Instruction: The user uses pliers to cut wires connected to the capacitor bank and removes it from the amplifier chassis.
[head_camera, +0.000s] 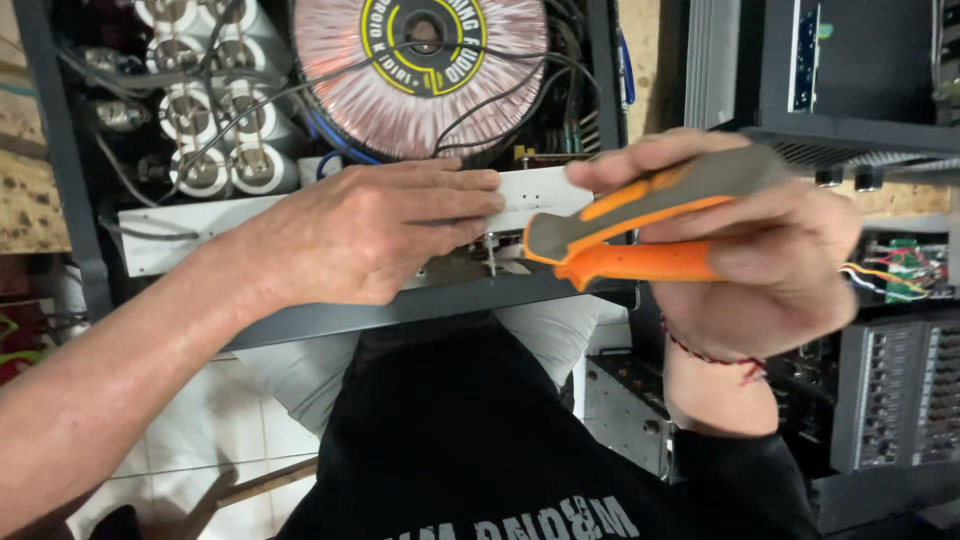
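The open chassis (420, 305) sits mid-frame, toroid (420, 70) and 6 capacitors (215, 110) exposed upper left. Left hand (370, 235) lies flat-fingered on the white plate (530, 195); right hand (760, 250), grip closed around orange-grey pliers (650, 225), works center frame. Work looks midway, cover off.

Wires (300, 90) and capacitors (215, 110) crowd the chassis (400, 310).

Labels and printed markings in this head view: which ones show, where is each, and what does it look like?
Round label: on the big copper-wound ring coil, top centre; yellow and black rings.
Shirt print: bottom centre, pale blocky letters on black cloth, partly cut off.
No packages or screens show.
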